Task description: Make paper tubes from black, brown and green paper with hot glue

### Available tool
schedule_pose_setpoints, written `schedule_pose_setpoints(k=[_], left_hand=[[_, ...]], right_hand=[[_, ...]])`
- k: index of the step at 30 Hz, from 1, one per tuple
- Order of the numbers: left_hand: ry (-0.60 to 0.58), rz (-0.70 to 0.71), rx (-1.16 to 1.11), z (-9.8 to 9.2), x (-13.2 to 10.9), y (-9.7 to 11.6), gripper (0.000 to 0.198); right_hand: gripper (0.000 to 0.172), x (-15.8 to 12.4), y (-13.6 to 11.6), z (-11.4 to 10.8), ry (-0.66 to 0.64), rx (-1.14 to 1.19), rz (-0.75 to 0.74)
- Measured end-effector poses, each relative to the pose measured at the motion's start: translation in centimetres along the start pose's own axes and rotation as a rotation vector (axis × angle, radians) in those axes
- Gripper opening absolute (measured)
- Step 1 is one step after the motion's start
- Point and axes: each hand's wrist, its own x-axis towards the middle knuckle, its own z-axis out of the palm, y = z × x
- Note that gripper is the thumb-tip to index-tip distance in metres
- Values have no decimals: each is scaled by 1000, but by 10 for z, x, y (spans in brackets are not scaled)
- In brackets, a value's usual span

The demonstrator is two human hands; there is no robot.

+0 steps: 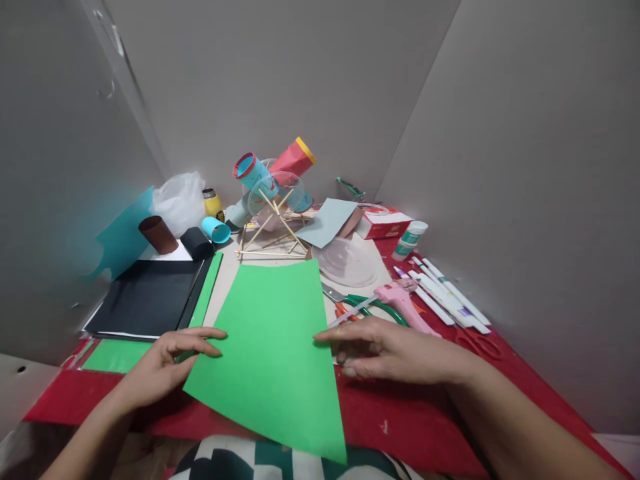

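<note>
A plain green paper sheet (270, 333) lies in front of me, its near end reaching past the table edge over my lap. Along its left edge, my left hand (167, 363) grips it, two fingertips on top and the thumb at the side. My right hand (385, 350) has the right edge between a stretched index finger and the fingers curled below, which are partly hidden. Just beyond that hand lie a pink glue gun (403, 303) with a glue stick and green-handled scissors (385, 310). The sheet covers part of the pale board (217, 303).
At the back stands a model of wooden sticks (275, 210), clear discs and coloured paper tubes (295, 160). Black sheets (150, 293) and a brown tube (157, 235) are left. Right are white markers (445, 297), small jars (413, 237) and red scissors (480, 343). Walls enclose the table.
</note>
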Motion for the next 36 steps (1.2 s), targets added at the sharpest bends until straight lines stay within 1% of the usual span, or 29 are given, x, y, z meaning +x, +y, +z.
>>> schedule_pose_setpoints(k=[5,10,13,15,16,18,19,20,21,23,25,26,27,29,31,33,36], left_hand=[[49,-97,-111,-8,-3,-6,22],[126,-177,-144,-9,4,-13,24],[166,-213,-171,-15,5,-13,32],[189,-212,-117,-22,4,-6,37],[221,-203,-47,-26,5,0,38],[311,-153,168,-30,10,18,40],[346,-110,288,-28,15,30,40],[351,-43,393,-24,23,42,38],[315,33,475,-17,34,55,37],[223,197,615,5,64,78,34],[77,321,774,33,104,97,32],[31,337,881,47,127,105,30],[1,306,1005,61,150,111,28],[-7,290,1084,86,195,119,25],[-6,271,1152,104,236,122,25],[-23,228,1213,115,268,122,29],[-67,150,1282,123,301,118,36]], right_hand=[[51,1,-1,2,52,-66,-1],[47,0,2,6,24,-24,-54],[44,2,0,7,10,-38,-97],[40,3,-2,8,-10,-29,-129],[38,3,-3,8,-12,-24,-137],[36,4,-5,9,18,-36,-130],[35,4,-6,10,46,-53,-122],[35,4,-7,10,75,-75,-114],[35,4,-8,11,102,-95,-108],[35,3,-10,12,148,-126,-106],[33,3,-11,12,189,-159,-111],[30,2,-11,12,204,-182,-117],[28,3,-11,12,219,-208,-122],[24,3,-10,11,245,-255,-134],[23,3,-10,11,273,-291,-143],[21,3,-9,10,292,-332,-141],[19,1,-8,11,297,-382,-131]])
